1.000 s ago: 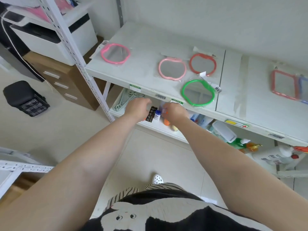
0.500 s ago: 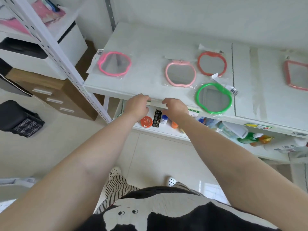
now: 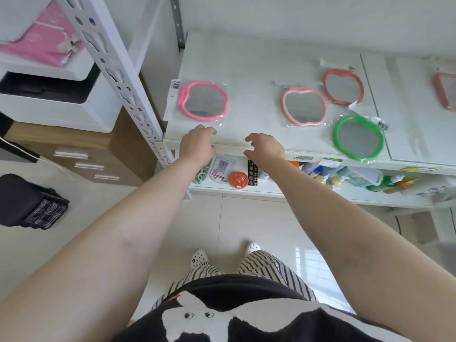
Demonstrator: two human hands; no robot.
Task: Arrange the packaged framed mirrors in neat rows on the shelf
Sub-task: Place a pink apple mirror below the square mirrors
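1. I have both hands out over the front edge of the white shelf (image 3: 246,70), and neither one holds anything.
2. My left hand (image 3: 197,144) hangs over the shelf lip with its fingers loosely curled, the fingertips just short of the packaged bright pink mirror (image 3: 203,101).
3. My right hand (image 3: 265,146) sits a little to the right of the left, fingers loosely bent and spread, thumb pointing toward the left hand; the two hands are apart, with bare shelf edge between them.
4. The bright pink mirror lies flat in its clear bag at the left end of the shelf, well apart from the others, its barcode tag at the upper left corner.
5. A pale pink apple-shaped mirror (image 3: 304,107) lies flat near the middle of the shelf.
6. A red apple-shaped mirror (image 3: 343,86) lies just behind and to the right of the pale pink one; the bags look close, but I cannot tell whether they overlap.
7. A green apple-shaped mirror (image 3: 359,138) lies at the front edge, just right of the pale pink one.
8. A red rectangular mirror (image 3: 446,91) is cut off at the right border, on the next shelf panel.
9. On the lower shelf (image 3: 246,190) I see an orange round case (image 3: 239,180) and green bottles (image 3: 380,185) among small goods.
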